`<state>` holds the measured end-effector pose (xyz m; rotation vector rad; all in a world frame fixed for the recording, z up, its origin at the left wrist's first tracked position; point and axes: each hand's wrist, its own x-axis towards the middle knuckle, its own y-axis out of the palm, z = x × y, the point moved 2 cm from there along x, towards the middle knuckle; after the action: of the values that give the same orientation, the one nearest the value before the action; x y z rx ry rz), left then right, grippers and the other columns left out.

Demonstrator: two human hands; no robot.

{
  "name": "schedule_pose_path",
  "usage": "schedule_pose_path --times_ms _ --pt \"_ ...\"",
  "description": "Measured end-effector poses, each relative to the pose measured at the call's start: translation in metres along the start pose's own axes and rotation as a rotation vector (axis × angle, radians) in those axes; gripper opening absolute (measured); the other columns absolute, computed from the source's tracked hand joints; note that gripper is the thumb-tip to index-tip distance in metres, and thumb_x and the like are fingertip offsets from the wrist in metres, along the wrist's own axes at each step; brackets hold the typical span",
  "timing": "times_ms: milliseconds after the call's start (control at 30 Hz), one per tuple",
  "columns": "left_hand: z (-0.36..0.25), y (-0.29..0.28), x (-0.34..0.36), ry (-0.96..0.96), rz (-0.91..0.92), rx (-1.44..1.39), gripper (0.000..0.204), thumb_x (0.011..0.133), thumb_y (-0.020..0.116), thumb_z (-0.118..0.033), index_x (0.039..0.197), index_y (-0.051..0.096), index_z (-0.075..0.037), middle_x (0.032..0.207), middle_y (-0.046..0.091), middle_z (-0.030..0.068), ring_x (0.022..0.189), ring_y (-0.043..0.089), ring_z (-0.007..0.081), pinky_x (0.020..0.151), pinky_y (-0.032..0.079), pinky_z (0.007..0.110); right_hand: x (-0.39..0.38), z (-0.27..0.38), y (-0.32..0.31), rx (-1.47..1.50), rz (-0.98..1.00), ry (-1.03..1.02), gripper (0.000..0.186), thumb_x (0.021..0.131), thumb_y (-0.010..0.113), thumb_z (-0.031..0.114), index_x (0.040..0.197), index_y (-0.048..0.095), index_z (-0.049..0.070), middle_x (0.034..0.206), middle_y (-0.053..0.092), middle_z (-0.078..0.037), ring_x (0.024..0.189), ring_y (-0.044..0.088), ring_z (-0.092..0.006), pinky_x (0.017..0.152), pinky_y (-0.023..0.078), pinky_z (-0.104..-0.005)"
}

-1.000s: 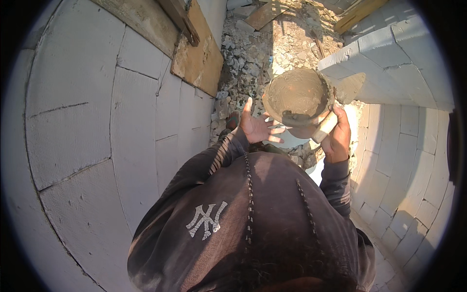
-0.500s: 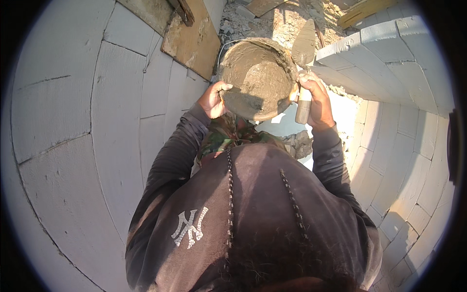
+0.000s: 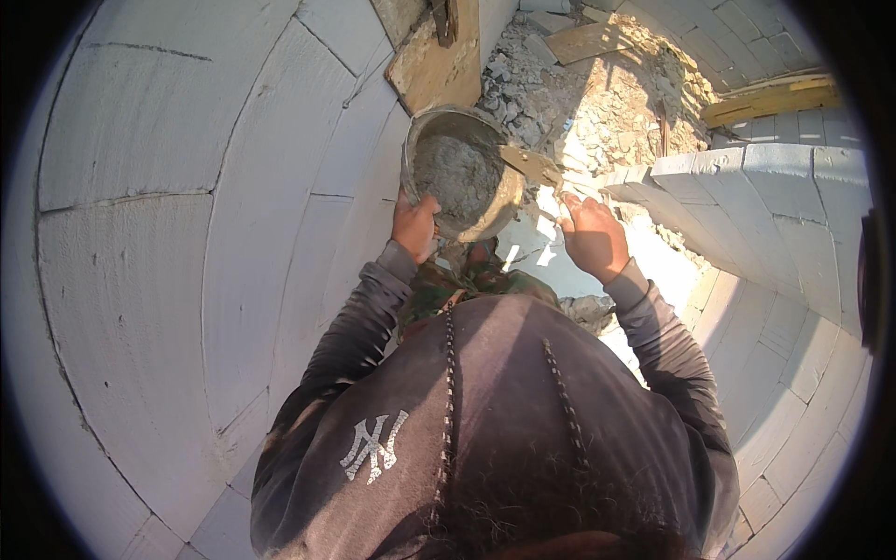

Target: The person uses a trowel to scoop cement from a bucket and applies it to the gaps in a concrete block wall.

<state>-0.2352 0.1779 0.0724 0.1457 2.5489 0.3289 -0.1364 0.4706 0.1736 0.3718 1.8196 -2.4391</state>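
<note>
A round bucket stands tilted in front of me, with wet grey mortar inside it. My left hand is closed on the bucket's near left side. My right hand, to the right of the bucket, grips a trowel whose handle is mostly hidden by the fingers. The mortar-smeared trowel blade points left, its tip over the bucket's right rim. Whether blade and rim touch, I cannot tell.
Tall white block walls rise close on my left, and a lower block wall curves along the right. A wooden board leans beyond the bucket. Rubble covers the ground ahead, with a yellowish timber at far right.
The trowel has swung from pointing away, beside the bucket, to pointing left over its rim. The bucket is tipped differently, and my left hand sits lower on its side. The view has shifted.
</note>
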Motion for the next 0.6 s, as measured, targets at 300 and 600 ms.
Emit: schedule_pose_path --times_ms 300,600 --pt "0.050 -0.021 -0.041 0.370 -0.249 0.033 0.059 0.091 0.057 -0.002 0.147 0.042 0.007 0.131 0.061 0.0177 0.114 0.059 0.0268 0.100 0.047 0.038 0.105 0.079 0.034 -0.326 0.375 -0.403 0.027 0.088 0.065 0.011 0.113 0.071 0.003 0.107 0.074 -0.019 0.101 0.074 -0.0360 0.082 0.060 -0.0482" --pt "0.076 -0.055 -0.129 0.278 -0.338 -0.066 0.068 0.092 0.058 -0.001 0.156 0.034 0.008 0.136 0.058 0.0181 0.117 0.057 0.0241 0.104 0.045 0.035 0.080 0.085 0.119 0.388 1.060 -0.057 0.034 0.098 0.066 0.038 0.098 0.071 0.005 0.069 0.063 -0.008 0.048 0.060 -0.0187 0.045 0.050 -0.0364"
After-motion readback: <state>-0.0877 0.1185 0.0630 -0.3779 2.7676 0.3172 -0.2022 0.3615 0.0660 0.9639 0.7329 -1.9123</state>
